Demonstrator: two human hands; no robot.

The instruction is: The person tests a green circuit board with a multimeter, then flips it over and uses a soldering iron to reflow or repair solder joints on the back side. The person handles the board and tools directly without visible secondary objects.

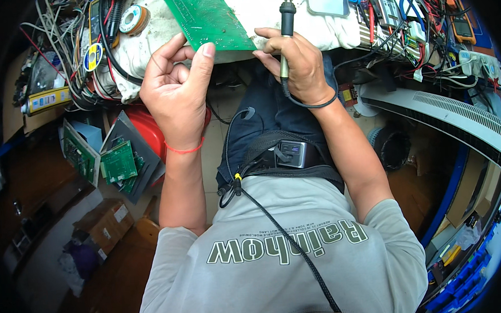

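A green circuit board (210, 21) is tilted up in front of me, its solder side dotted with small joints. My left hand (174, 83) grips its near left edge, thumb pressed on the face and fingers behind. In my right hand (302, 67) a soldering iron (288, 19) stands upright, its metal end pointing away from me and its cord looping by my wrist. The right thumb and forefinger are at the board's near right corner; whether they pinch it I cannot tell. The board's far end is cut off by the frame's upper edge.
A white cloth (335, 33) covers the bench edge. On the left lie a solder spool (134, 19) and tangled cables; on the right, multimeters (462, 27) and more wires. Below left, several circuit boards (119, 163) lean near a red stool (145, 128). A cardboard box (106, 222) sits lower down.
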